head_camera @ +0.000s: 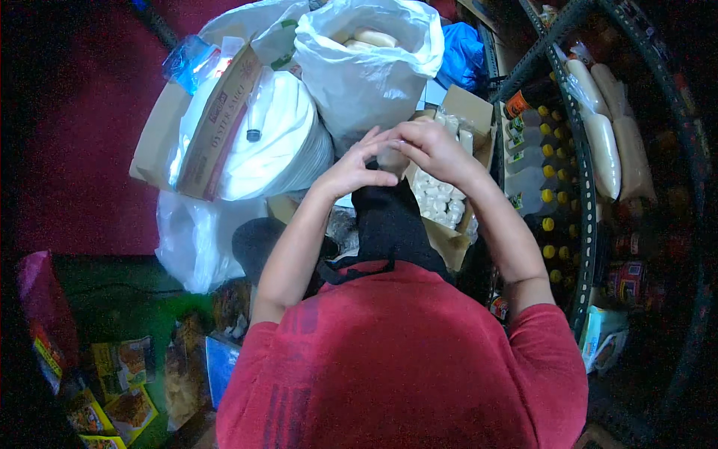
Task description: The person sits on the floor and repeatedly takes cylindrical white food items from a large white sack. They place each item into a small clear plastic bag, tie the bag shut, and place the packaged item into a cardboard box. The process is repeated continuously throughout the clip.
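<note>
My left hand [362, 165] curls around the side of a small clear plastic bag [391, 159], its thumb below and its fingers above. At the top of this bag, the fingers of my right hand [429, 145] pinch it. What the bag holds is too blurred to tell. Both hands are above my lap in black cloth [387, 219]. Just beyond them stands a large white plastic sack [373, 84] with pale packets [374, 38] inside. Under my right forearm, an open cardboard box [474, 112] holds many small white wrapped pieces [440, 199].
To the left, a stack of white round sheets [280, 151] bears a cardboard flap [221, 123] and a clear tube with a dark cap [254, 134]. A metal shelf [586, 224] with yellow-capped bottles [524, 151] and long filled bags [603, 149] borders the right side.
</note>
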Demonstrator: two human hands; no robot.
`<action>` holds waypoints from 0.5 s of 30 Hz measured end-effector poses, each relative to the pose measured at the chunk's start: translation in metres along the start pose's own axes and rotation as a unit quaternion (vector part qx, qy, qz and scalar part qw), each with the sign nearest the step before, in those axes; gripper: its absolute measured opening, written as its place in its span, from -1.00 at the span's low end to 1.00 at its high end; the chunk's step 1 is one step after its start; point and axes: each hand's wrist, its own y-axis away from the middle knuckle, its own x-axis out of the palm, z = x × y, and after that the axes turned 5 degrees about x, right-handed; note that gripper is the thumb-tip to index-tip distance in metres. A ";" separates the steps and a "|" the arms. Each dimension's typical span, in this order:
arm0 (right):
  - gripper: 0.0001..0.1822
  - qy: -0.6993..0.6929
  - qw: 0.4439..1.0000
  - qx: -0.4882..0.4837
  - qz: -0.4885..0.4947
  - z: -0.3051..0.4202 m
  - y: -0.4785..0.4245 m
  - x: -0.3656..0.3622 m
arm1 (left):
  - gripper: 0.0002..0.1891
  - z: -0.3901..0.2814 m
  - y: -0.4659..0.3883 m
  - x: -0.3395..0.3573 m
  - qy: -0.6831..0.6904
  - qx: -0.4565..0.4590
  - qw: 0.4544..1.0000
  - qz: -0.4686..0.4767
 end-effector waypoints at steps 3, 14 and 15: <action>-0.88 0.031 0.999 -0.007 0.035 0.007 -0.007 -0.014 | -0.34 -0.006 -0.023 -0.001 -0.012 -0.028 0.999 0.021; -0.82 -0.254 0.946 0.200 -0.005 -0.028 0.024 -0.005 | -0.72 -0.017 -0.031 0.025 0.162 -0.092 0.982 0.012; -0.80 -0.289 0.934 0.211 -0.010 -0.033 0.029 -0.002 | -0.71 -0.009 -0.028 0.024 0.160 -0.101 0.982 0.016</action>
